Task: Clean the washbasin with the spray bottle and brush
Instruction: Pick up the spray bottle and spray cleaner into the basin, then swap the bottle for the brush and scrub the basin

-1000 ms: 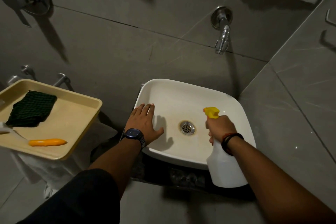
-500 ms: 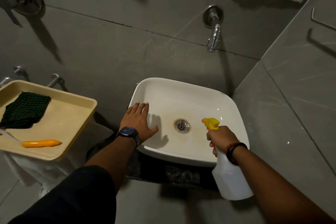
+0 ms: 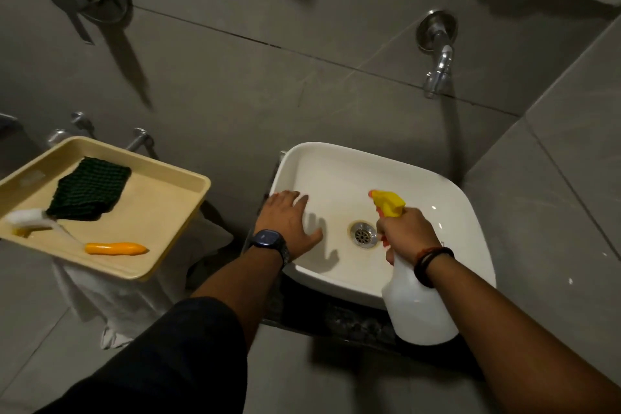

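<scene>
White square ceramic washbasin [image 3: 447, 208] is steadied by the flat, open left hand [image 3: 289, 223]; right hand [image 3: 408, 233] grips the yellow-nozzled white spray bottle [image 3: 416, 309], aimed inward. Orange-handled brush [image 3: 114, 248] waits on the beige tray [image 3: 174, 232].

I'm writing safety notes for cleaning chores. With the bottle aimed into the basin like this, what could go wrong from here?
1. The left hand lies on the basin rim, near the line of the bottle nozzle, so spray may land on bare skin.
2. The tray with the brush seems perched on draped cloth; reaching for the brush could tip it.
3. The right hand holds the bottle only by its neck; a wet grip might slip.
</scene>
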Tool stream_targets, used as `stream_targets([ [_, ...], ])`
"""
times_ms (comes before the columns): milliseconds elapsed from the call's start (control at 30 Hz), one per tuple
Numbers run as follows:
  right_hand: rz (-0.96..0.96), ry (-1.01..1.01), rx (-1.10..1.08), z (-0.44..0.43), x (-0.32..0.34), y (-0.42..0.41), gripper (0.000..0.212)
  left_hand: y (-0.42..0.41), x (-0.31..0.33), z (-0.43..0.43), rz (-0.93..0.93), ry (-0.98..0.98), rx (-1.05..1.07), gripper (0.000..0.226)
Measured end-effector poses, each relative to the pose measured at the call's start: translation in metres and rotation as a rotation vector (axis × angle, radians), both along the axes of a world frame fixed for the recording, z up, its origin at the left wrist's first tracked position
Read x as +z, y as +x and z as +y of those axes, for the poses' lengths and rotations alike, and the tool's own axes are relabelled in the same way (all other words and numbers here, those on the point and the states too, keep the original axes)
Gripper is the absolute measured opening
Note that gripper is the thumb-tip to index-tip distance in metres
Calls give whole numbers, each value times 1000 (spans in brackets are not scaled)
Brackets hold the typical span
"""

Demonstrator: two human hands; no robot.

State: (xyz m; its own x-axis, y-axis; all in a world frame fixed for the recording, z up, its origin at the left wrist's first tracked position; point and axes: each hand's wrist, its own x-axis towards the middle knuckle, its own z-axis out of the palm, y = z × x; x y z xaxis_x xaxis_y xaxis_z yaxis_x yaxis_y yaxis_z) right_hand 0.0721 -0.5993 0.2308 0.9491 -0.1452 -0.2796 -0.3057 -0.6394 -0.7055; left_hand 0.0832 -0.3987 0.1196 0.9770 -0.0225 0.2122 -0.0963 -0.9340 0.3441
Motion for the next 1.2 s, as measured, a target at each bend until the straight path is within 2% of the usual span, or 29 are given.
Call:
stream_targets([
  [133,-304,134,48,71,33,19,12,-7,6,26,-41,-242,-30,65],
  [233,-512,360,80,142,46,34,7,-11,4,87,-46,-282,109,61],
  [300,-571,493,132,197,41,44,12,-18,-5,146,5,-264,230,60],
  [367,-550,556,191,250,25,53,27,-28,-16,207,49,-222,344,59],
  [467,-415,638,242,329,-17,69,57,-48,-36,299,85,-165,533,58],
  [567,-322,627,293,393,-69,82,55,-67,-58,371,129,-154,694,59],
  [667,-314,542,294,444,-118,89,40,-78,-82,420,166,-124,802,73],
  [767,-303,498,248,479,-149,96,30,-83,-103,443,206,-111,827,85],
  [900,-270,414,259,503,-173,98,40,-81,-122,450,224,-127,809,90],
  [1067,-240,436,260,508,-190,93,40,-81,-136,448,215,-77,787,89],
  [1200,-121,434,333,504,-186,91,59,-83,-137,448,225,-54,773,87],
])
